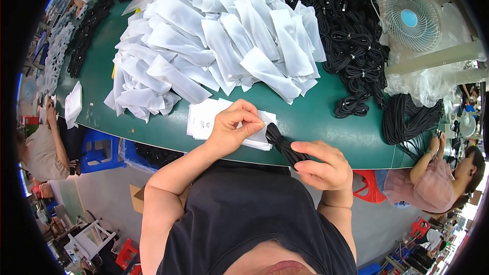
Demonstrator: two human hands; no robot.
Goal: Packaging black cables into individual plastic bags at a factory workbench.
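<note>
My right hand [326, 165] is closed round a folded bundle of black cable [283, 146], held aslant near the table's front edge. The bundle's upper end meets the edge of a white translucent bag [270, 117]. My left hand [235, 128] pinches that bag's edge between thumb and forefinger. Below my hands lies a stack of flat white bags [200, 121] with dark print. How far the cable reaches into the bag, I cannot tell.
A big heap of filled white bags [183, 46] covers the middle of the green table [336, 145]. Coiled black cables [351, 35] pile up at the far right, beside a fan [409, 18]. One person [425, 183] sits at the right, another [46, 147] at the left.
</note>
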